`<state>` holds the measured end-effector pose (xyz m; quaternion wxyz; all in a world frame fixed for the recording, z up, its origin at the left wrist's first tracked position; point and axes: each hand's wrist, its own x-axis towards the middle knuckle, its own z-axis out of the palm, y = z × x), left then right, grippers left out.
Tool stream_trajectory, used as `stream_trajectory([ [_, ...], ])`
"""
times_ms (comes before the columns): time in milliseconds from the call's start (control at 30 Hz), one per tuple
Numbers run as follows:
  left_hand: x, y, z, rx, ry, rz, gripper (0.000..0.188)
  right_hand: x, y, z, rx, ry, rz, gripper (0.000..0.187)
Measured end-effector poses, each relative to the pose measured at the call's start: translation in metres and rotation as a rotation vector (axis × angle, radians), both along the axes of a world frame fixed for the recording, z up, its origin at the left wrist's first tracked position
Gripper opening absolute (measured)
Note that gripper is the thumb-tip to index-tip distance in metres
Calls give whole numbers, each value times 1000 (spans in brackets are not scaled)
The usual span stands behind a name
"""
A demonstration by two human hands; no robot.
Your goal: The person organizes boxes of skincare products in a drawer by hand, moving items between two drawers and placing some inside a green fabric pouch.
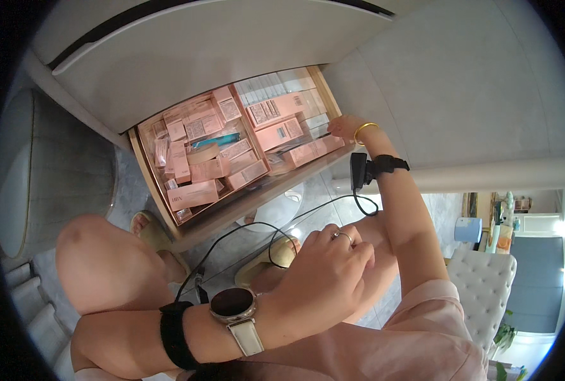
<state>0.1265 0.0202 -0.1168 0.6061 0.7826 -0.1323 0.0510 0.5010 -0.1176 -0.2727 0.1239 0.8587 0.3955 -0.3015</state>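
An open wooden drawer (pixel 157 198) holds several pink cartons (pixel 193 195) and white boxes (pixel 266 90). A blue-green packet (pixel 216 140) lies among the cartons in the left compartment. My right hand (pixel 351 129), with a gold bangle at its wrist, reaches to the drawer's right side near the front corner. Its fingers are bent down by a pale box, and their tips are partly hidden. My left hand (pixel 333 274) is curled closed in front of my leg, wearing a ring; nothing shows in it. A round dark watch (pixel 232 303) sits on that wrist.
A black cable (pixel 231 230) runs between my forearms, linked to a small black device (pixel 359 170) on my right wrist. The grey cabinet front (pixel 187 57) rises above the drawer. A grey rounded seat (pixel 60 171) stands left, and a tufted cream chair (pixel 483 286) right.
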Motion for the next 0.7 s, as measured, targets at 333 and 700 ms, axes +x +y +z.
stream_trajectory([
  [333, 6, 1, -6, 28, 6, 25, 15, -35, 40, -40, -141, 59, 105, 30],
  [700, 7, 3, -5, 23, 18, -2, 15, -102, 100, -32, -41, -61, 55, 51],
])
